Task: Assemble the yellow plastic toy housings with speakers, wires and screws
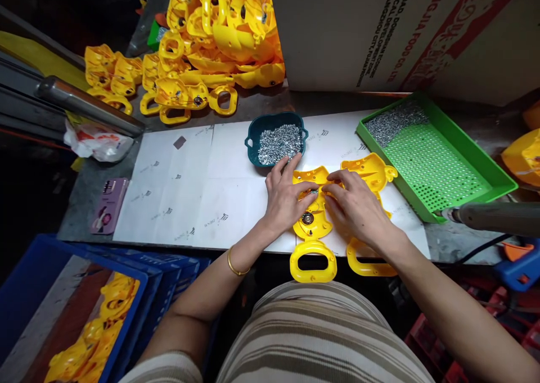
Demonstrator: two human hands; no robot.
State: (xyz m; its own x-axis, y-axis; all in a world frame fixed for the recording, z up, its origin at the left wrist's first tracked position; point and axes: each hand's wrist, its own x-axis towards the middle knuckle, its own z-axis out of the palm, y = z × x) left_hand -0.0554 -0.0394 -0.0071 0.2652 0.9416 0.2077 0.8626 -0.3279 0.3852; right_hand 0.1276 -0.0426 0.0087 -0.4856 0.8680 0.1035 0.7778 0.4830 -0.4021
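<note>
Yellow shell [317,226] between both hands [285,201] [358,207]

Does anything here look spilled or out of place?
I see no spill. The green tray sits askew, its small metal pieces bunched at one end. Oddest is a dark diamond-shaped patch on the white sheet; I can't tell whether it's a hole or scrap.

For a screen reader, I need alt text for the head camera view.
A person's left hand and right hand are at an open yellow plastic shell on a white sheet. Beyond it are a dark green basket of small metal pieces and piled yellow shells; a green tray is to the right.
</note>
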